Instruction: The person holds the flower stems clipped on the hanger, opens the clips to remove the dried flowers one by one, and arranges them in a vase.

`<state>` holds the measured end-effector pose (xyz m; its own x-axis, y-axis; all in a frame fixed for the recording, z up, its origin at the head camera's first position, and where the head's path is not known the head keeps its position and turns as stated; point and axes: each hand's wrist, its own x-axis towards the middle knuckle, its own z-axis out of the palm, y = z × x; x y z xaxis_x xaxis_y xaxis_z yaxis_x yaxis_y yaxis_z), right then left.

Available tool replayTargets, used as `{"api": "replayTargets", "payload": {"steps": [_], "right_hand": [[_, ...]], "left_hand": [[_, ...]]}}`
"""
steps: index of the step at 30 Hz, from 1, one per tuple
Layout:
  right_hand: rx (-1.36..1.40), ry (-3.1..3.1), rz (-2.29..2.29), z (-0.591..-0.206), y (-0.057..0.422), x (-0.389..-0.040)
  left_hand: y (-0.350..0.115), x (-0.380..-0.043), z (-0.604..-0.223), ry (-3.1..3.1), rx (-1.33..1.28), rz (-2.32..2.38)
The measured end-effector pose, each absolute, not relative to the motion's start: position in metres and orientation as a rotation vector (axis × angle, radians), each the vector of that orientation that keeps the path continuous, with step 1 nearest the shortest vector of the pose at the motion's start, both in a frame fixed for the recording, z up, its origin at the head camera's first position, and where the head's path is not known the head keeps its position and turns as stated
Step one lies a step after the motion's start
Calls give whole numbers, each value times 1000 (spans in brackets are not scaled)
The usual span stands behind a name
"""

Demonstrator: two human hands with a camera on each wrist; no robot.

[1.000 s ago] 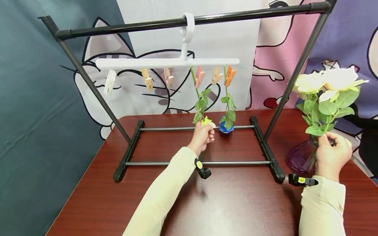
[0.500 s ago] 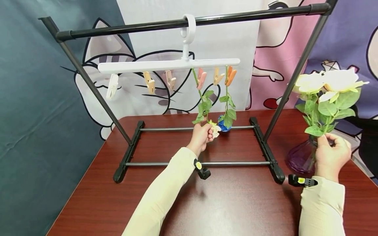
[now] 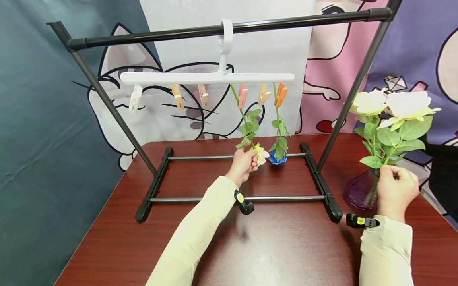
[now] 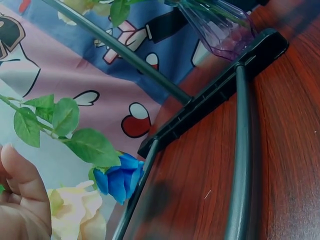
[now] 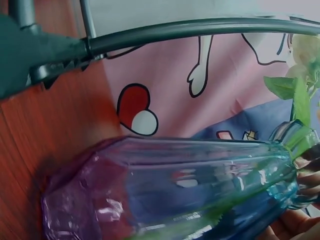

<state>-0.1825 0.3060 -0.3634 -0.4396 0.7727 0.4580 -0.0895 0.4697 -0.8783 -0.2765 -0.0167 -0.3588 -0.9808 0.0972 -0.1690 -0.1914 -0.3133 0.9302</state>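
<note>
In the head view, my left hand (image 3: 244, 165) pinches a yellow-white rose (image 3: 261, 154) close to its bloom, which hangs head down. Its stem runs up to a pink clothespin (image 3: 242, 97) on the white hanger (image 3: 200, 78). Beside it a blue rose (image 3: 277, 155) dangles from an orange clothespin (image 3: 281, 96). To the right, my right hand (image 3: 396, 190) pinches the green stems of large white roses (image 3: 408, 105) at the mouth of a purple glass vase (image 3: 359, 191). The right wrist view shows the fingers (image 5: 310, 175) at the vase's neck.
The hanger hooks over the top bar (image 3: 161, 36) of a black rack whose feet (image 3: 152, 194) and lower rods (image 3: 193, 200) stand on the reddish-brown table (image 3: 279, 246). Several more clothespins, one of them white (image 3: 135, 98), hang from the hanger. A cartoon-printed cloth (image 3: 266, 39) backs the table.
The yellow-white rose came out from behind my left fingers as its bloom swung to the right. My right hand and the white roses sank slightly toward the vase. The view shifted a little.
</note>
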Motion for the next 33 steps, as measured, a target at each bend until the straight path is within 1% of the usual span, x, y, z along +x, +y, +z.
{"api": "replayTargets", "payload": {"steps": [6, 9, 11, 13, 16, 21, 24, 26, 33], "right_hand": [[-589, -1653, 1038, -363, 299, -177], [-572, -1509, 965, -350, 283, -169], [-506, -1426, 920, -334, 264, -164], [-367, -1403, 883, -317, 239, -164], [-65, -1496, 915, -297, 197, -171], [469, -1831, 991, -277, 128, -193], [622, -2007, 1067, -264, 98, -208], [634, -2114, 1114, -255, 85, -216], [494, -2409, 1168, -234, 62, -232]], "left_hand": [[-14, -275, -360, 1711, -94, 2396], [-12, -274, -360, 1707, -78, 2386], [-12, -272, -361, 1707, -71, 2376], [-12, -272, -361, 1708, -70, 2379], [-12, -271, -360, 1704, -71, 2398], [-9, -270, -356, 1682, -40, 2425], [-8, -270, -354, 1674, -15, 2426], [-7, -268, -353, 1678, -2, 2424], [-6, -265, -356, 1693, 73, 2402]]}}
